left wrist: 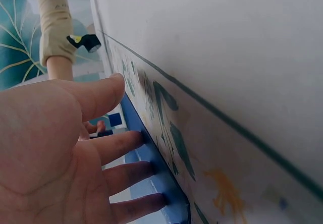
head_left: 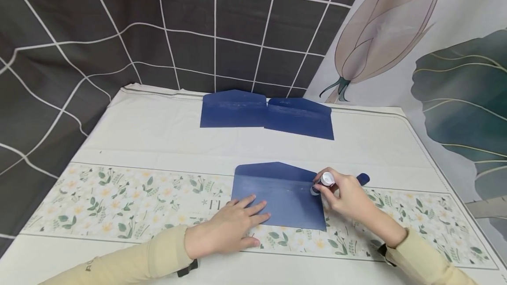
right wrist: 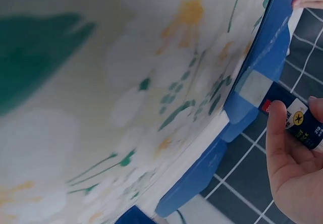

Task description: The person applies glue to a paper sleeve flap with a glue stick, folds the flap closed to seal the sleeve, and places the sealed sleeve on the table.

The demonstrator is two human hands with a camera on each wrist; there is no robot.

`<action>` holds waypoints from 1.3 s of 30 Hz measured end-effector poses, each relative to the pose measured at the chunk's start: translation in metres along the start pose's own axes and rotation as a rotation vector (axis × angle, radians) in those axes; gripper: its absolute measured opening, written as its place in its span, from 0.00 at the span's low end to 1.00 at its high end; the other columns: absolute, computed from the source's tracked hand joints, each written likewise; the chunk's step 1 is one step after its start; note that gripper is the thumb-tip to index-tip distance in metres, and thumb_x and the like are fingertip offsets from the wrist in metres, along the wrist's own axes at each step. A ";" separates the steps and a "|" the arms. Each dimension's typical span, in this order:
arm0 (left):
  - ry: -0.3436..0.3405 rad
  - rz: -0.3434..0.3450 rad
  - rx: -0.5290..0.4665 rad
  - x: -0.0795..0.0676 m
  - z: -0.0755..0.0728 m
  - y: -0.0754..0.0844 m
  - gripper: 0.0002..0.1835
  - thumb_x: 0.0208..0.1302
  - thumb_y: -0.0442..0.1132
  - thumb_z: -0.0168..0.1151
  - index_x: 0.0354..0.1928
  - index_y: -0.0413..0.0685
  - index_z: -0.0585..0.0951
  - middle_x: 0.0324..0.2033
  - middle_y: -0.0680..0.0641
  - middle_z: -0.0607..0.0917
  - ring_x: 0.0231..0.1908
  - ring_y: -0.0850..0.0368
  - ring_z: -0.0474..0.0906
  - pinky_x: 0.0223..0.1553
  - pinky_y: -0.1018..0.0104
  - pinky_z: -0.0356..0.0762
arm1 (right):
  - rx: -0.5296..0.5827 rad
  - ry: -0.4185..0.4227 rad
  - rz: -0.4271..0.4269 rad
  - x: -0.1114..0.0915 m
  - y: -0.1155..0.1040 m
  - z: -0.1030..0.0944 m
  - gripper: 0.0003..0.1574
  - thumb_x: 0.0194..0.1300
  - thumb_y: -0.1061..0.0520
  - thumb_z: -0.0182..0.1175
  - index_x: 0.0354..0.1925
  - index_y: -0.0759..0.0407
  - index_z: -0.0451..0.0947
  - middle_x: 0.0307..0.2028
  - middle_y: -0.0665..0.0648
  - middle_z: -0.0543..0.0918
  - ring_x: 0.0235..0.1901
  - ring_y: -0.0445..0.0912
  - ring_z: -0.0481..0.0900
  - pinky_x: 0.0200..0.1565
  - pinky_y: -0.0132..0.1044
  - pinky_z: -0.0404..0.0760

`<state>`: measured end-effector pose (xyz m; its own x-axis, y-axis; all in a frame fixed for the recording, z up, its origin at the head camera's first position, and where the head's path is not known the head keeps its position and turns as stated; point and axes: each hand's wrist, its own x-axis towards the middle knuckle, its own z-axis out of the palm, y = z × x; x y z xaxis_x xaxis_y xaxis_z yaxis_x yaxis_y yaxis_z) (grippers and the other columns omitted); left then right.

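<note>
A blue envelope (head_left: pixel 285 206) with its pointed flap unfolded lies on the flowered band of the tablecloth. My left hand (head_left: pixel 233 225) rests on its lower left part, fingers spread; the left wrist view shows the straight fingertips (left wrist: pixel 151 199) pressing on the blue paper. My right hand (head_left: pixel 348 195) grips a glue stick (head_left: pixel 325 180), held against the envelope's right edge near the flap crease. In the right wrist view the glue stick (right wrist: pixel 298 115) has a dark label, and its pale end meets the blue paper. Whitish smears run along the crease.
Two more blue envelopes (head_left: pixel 233 113) (head_left: pixel 299 118) with raised flaps lie side by side at the table's far edge. A dark blue cap (head_left: pixel 363 179) lies just beyond my right hand. A dark gridded curtain (head_left: pixel 190 25) hangs behind the white tablecloth (head_left: pixel 158 140).
</note>
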<state>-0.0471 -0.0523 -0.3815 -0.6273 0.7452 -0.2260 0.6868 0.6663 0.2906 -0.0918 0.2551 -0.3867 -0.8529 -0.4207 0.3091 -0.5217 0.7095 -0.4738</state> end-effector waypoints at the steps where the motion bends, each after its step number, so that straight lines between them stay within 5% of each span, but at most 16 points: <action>1: 0.002 0.001 0.002 0.000 0.000 0.000 0.32 0.65 0.57 0.57 0.70 0.60 0.66 0.72 0.50 0.61 0.72 0.45 0.55 0.64 0.43 0.66 | -0.003 0.008 0.000 -0.001 0.001 -0.001 0.10 0.59 0.65 0.64 0.38 0.54 0.77 0.27 0.49 0.86 0.19 0.27 0.75 0.19 0.21 0.71; 6: 0.010 0.007 0.002 0.000 0.000 -0.001 0.32 0.65 0.57 0.56 0.70 0.59 0.67 0.72 0.49 0.62 0.72 0.44 0.56 0.64 0.42 0.67 | 0.033 0.020 0.027 -0.006 0.005 -0.007 0.09 0.60 0.65 0.64 0.38 0.55 0.77 0.27 0.50 0.86 0.18 0.32 0.79 0.19 0.23 0.74; 13: 0.002 0.005 -0.015 0.001 0.000 0.000 0.32 0.65 0.57 0.56 0.70 0.59 0.67 0.72 0.49 0.62 0.72 0.45 0.56 0.64 0.43 0.67 | 0.193 -0.027 0.288 -0.007 0.010 -0.026 0.08 0.70 0.57 0.55 0.44 0.59 0.76 0.30 0.57 0.86 0.22 0.40 0.82 0.24 0.34 0.80; 15: 0.001 0.001 -0.019 0.001 0.000 0.000 0.32 0.65 0.57 0.57 0.69 0.59 0.67 0.72 0.50 0.62 0.72 0.45 0.56 0.64 0.42 0.67 | 0.225 -0.014 0.302 -0.003 0.009 -0.027 0.10 0.71 0.57 0.54 0.46 0.61 0.76 0.32 0.60 0.86 0.24 0.41 0.83 0.26 0.36 0.81; 21: 0.013 -0.004 -0.017 0.000 0.001 0.000 0.31 0.65 0.57 0.57 0.69 0.59 0.68 0.71 0.49 0.63 0.72 0.45 0.57 0.64 0.41 0.67 | 0.293 -0.089 0.148 0.014 -0.004 -0.006 0.09 0.67 0.60 0.59 0.46 0.59 0.77 0.39 0.57 0.86 0.32 0.40 0.84 0.31 0.33 0.84; 28: 0.015 0.009 -0.018 0.003 0.001 0.000 0.31 0.65 0.57 0.57 0.69 0.58 0.69 0.71 0.49 0.64 0.72 0.44 0.57 0.64 0.42 0.67 | 0.205 -0.173 0.025 0.029 -0.021 0.019 0.09 0.65 0.56 0.62 0.45 0.51 0.77 0.38 0.48 0.86 0.27 0.38 0.82 0.28 0.29 0.79; 39: 0.016 0.012 -0.019 0.001 0.000 0.000 0.31 0.65 0.57 0.57 0.69 0.59 0.68 0.71 0.49 0.63 0.72 0.44 0.57 0.64 0.42 0.67 | 0.114 -0.151 -0.131 0.032 -0.025 0.023 0.08 0.63 0.60 0.63 0.41 0.57 0.77 0.35 0.49 0.85 0.30 0.32 0.82 0.30 0.25 0.81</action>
<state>-0.0477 -0.0517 -0.3820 -0.6247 0.7528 -0.2072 0.6876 0.6562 0.3108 -0.1066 0.2109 -0.3837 -0.7668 -0.5906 0.2514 -0.6196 0.5788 -0.5301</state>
